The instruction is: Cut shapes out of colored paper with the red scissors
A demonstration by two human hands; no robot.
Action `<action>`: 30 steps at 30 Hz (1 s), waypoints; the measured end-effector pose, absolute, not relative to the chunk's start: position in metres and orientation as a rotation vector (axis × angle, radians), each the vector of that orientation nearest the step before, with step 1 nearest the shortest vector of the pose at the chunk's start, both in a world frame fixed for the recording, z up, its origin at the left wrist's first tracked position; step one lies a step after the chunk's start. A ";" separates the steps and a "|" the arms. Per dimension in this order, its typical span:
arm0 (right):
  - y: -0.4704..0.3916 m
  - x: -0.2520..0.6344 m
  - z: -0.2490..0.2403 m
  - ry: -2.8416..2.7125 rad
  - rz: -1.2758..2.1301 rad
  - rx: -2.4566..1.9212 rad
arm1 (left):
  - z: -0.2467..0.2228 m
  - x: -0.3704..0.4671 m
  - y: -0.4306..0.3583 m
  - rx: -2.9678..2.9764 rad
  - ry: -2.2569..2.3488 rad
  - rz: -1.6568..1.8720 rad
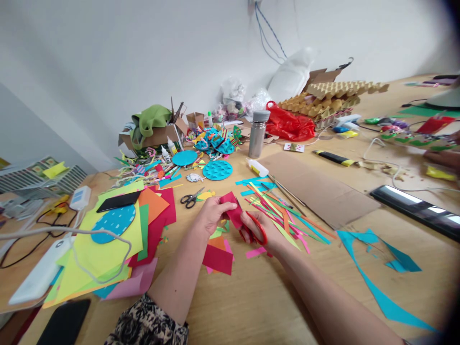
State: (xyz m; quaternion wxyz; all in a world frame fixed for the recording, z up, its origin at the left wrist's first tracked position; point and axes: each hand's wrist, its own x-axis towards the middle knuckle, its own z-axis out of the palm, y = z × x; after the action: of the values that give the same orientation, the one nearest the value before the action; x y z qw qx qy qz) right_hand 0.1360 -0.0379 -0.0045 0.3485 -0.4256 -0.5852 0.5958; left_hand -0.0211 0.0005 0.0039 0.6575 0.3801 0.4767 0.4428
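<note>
Counted two pairs of scissors: black-handled scissors [191,198] lying loose, red-handled scissors [256,231] in use. Spotted two teal discs [217,170], one steel bottle [258,133], one red bag [289,125], one cardboard sheet [316,189]. Lost count of paper strips [283,215].

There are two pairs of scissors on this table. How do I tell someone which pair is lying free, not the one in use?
Start at the wooden table and find the stack of coloured paper sheets on its left side. Just right of the stack's dark red sheet lie the black-handled scissors, flat on bare wood, touched by neither hand. The other pair, red-handled scissors, is in the right hand, cutting dark pink paper.
</note>
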 end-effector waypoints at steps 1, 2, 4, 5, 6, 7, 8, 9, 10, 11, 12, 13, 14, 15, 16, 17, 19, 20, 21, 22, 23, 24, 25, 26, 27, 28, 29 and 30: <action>-0.038 0.136 -0.005 -1.519 1.537 -1.109 | 0.004 -0.021 0.001 0.859 1.079 1.005; -0.038 0.136 -0.005 -1.519 1.532 -1.114 | 0.004 -0.021 0.001 0.857 1.078 1.007; -0.037 0.136 -0.005 -1.520 1.526 -1.120 | 0.004 -0.021 0.000 0.858 1.076 1.008; -0.037 0.136 -0.006 -1.520 1.527 -1.121 | 0.004 -0.021 0.000 0.860 1.075 1.006; -0.037 0.136 -0.006 -1.520 1.529 -1.123 | 0.004 -0.021 0.000 0.864 1.072 1.003; -0.037 0.136 -0.006 -1.517 1.532 -1.125 | 0.004 -0.022 0.000 0.868 1.071 0.999; -0.037 0.136 -0.006 -1.513 1.538 -1.127 | 0.003 -0.022 0.000 0.874 1.071 0.999; -0.037 0.136 -0.006 -1.508 1.543 -1.126 | 0.003 -0.022 0.000 0.880 1.072 0.999; -0.037 0.136 -0.006 -1.504 1.550 -1.122 | 0.003 -0.022 0.000 0.886 1.074 1.000; -0.037 0.136 -0.005 -1.503 1.557 -1.117 | 0.003 -0.022 0.000 0.892 1.076 1.000; -0.037 0.136 -0.005 -1.504 1.563 -1.111 | 0.003 -0.022 0.000 0.896 1.080 0.999; -0.037 0.136 -0.004 -1.510 1.565 -1.107 | 0.004 -0.022 0.000 0.899 1.084 0.998; -0.037 0.136 -0.004 -1.517 1.565 -1.108 | 0.004 -0.022 0.000 0.901 1.089 0.994; -0.038 0.137 -0.004 -1.522 1.565 -1.113 | 0.005 -0.021 -0.001 0.900 1.095 0.991; -0.038 0.137 -0.004 -1.524 1.565 -1.121 | 0.006 -0.021 -0.001 0.898 1.101 0.990; -0.038 0.137 -0.004 -1.523 1.567 -1.129 | 0.006 -0.021 -0.001 0.897 1.106 0.988; -0.038 0.137 -0.004 -1.514 1.578 -1.139 | 0.007 -0.021 -0.001 0.897 1.110 0.987; -0.038 0.136 -0.004 -1.508 1.583 -1.139 | 0.008 -0.021 -0.001 0.899 1.111 0.987; -0.038 0.136 -0.004 -1.503 1.587 -1.137 | 0.008 -0.021 -0.001 0.902 1.111 0.988; -0.038 0.136 -0.004 -1.499 1.587 -1.133 | 0.007 -0.021 -0.001 0.906 1.110 0.989; -0.037 0.136 -0.004 -1.499 1.584 -1.131 | 0.007 -0.021 -0.001 0.909 1.109 0.990; -0.037 0.135 -0.005 -1.503 1.576 -1.130 | 0.006 -0.021 -0.001 0.910 1.109 0.991; -0.037 0.135 -0.005 -1.508 1.566 -1.132 | 0.006 -0.021 -0.001 0.909 1.109 0.990; -0.036 0.135 -0.006 -1.512 1.556 -1.136 | 0.005 -0.022 0.000 0.909 1.109 0.989; -0.036 0.135 -0.006 -1.514 1.549 -1.139 | 0.005 -0.022 0.000 0.907 1.110 0.989; -0.035 0.135 -0.007 -1.513 1.545 -1.143 | 0.005 -0.022 0.000 0.905 1.110 0.988; -0.035 0.135 -0.008 -1.511 1.545 -1.149 | 0.004 -0.022 0.000 0.902 1.110 0.987; -0.035 0.135 -0.009 -1.509 1.547 -1.154 | 0.004 -0.022 0.000 0.897 1.109 0.987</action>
State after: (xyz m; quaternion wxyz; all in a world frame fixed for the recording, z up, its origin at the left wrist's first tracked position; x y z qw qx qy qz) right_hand 0.1353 -0.0351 -0.0086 0.3388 -0.4432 -0.5794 0.5942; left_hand -0.0221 0.0003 0.0045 0.6470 0.3945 0.4874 0.4339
